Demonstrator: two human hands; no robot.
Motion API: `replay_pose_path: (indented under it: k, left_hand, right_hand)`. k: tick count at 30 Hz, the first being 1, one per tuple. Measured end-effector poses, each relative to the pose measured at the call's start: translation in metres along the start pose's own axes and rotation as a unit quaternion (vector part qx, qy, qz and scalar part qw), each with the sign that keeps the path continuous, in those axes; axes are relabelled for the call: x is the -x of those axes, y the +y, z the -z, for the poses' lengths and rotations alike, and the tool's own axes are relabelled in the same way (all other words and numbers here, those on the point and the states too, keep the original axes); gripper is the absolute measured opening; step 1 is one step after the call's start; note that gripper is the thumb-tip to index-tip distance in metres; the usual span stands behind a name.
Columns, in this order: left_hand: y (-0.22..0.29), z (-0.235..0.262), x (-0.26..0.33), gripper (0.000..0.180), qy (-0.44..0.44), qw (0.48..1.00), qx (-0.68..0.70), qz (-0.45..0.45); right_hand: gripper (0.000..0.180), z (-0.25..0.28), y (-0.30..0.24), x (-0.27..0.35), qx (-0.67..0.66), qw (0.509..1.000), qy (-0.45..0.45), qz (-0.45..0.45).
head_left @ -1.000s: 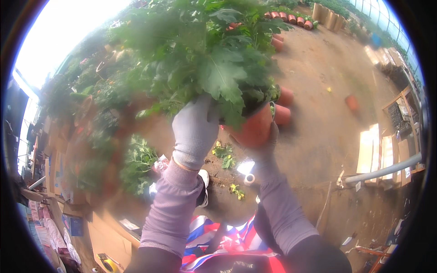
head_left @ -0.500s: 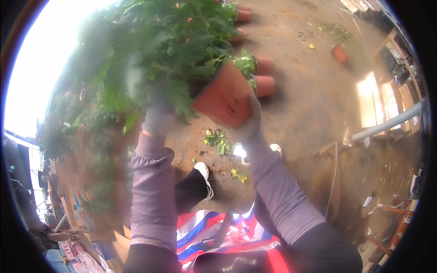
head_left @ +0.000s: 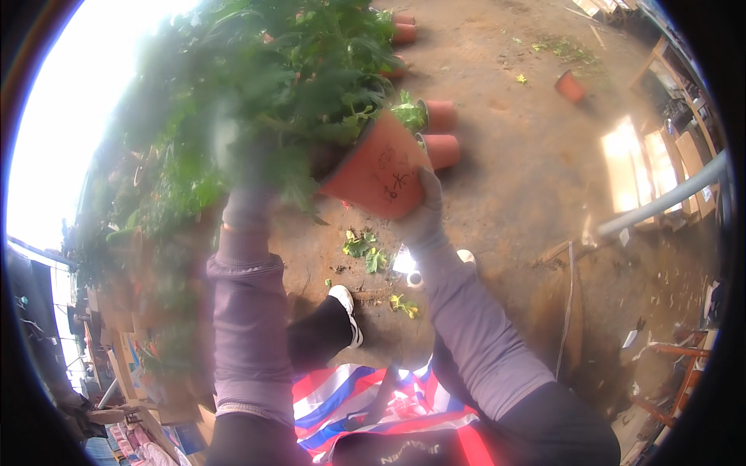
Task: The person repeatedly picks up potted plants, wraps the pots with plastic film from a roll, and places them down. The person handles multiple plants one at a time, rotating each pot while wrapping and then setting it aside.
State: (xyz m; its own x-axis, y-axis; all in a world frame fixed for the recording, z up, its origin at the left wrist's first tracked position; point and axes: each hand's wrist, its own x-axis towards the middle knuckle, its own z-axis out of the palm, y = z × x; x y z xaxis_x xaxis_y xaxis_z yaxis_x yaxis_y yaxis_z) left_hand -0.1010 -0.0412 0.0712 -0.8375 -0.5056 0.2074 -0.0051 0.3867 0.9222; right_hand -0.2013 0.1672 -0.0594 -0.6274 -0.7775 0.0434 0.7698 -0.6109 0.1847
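A leafy green potted plant [head_left: 311, 105] is held up in front of me, its reddish-orange pot [head_left: 377, 179] tilted, with dark handwriting on the side. My right hand [head_left: 423, 213], in a pale glove, is closed around the right side of the pot near its base. My left hand [head_left: 250, 198] reaches up among the leaves to the left of the pot. Leaves and haze blur its fingers, so their grip does not show.
Several similar pots [head_left: 441, 151] lie sideways in a row beyond, and a lone pot [head_left: 571, 87] lies farther right. Dense plants [head_left: 163, 186] fill the left. Leaf scraps [head_left: 365, 248] dot the brown floor near my shoes. A grey pipe [head_left: 664, 203] juts in at right.
My left hand and forearm have shifted slightly left. The pot has tipped a little, still in my right hand, and the whole view has drifted slightly.
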Motion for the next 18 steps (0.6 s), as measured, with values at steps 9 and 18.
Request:
replay_pose_path:
  k: [9, 18]
  left_hand:
    - [0.042, 0.01, 0.06, 0.047, 0.05, 0.994, -0.097, 0.014]
    - [-0.018, -0.041, 0.169, 0.075, 0.142, 0.92, 0.222, 0.291]
  right_hand:
    - [0.068, 0.014, 0.008, 0.0, 0.158, 0.985, -0.062, 0.033]
    - [0.072, 0.045, 0.02, 0.006, 0.244, 0.968, -0.047, 0.018]
